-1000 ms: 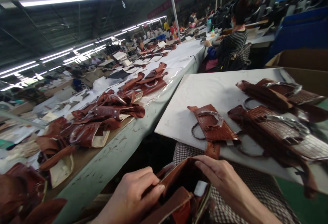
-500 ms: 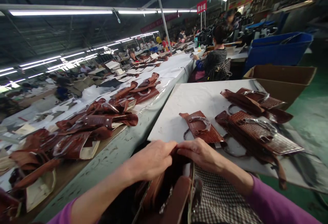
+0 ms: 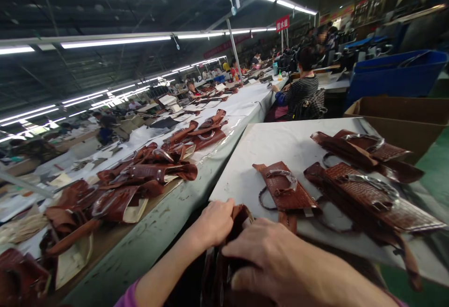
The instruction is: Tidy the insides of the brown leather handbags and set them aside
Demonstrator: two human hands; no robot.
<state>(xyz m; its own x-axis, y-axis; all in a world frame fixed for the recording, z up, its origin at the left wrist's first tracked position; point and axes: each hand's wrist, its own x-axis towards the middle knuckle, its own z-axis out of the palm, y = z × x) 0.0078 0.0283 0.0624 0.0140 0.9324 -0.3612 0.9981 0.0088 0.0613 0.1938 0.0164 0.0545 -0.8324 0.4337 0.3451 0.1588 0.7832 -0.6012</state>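
Observation:
In front of me, low in the head view, is a brown leather handbag [image 3: 242, 214], mostly covered by my hands and in shadow. My left hand [image 3: 218, 222] is closed on its upper edge at the far end. Over the bag's opening lies my right hand [image 3: 268, 253], fingers stretched towards the left hand and the thumb apart from them. I cannot make out anything held in it. Just beyond, a small brown bag panel with a wrapped handle [image 3: 286, 190] rests on the white board [image 3: 242, 157].
More brown bags with plastic-wrapped handles [image 3: 372, 190] lie on the board to the right. Several half-made bags [image 3: 140, 176] line the long table [image 3: 196, 194] on the left. A co-worker in a striped top [image 3: 303, 89] sits ahead. A cardboard box [image 3: 396, 115] and blue bin [image 3: 396, 75] stand right.
My right hand has left the far edge beside the left hand and come nearer, over the bag's opening, its fingers spreading. The left hand keeps its hold; the view has shifted slightly.

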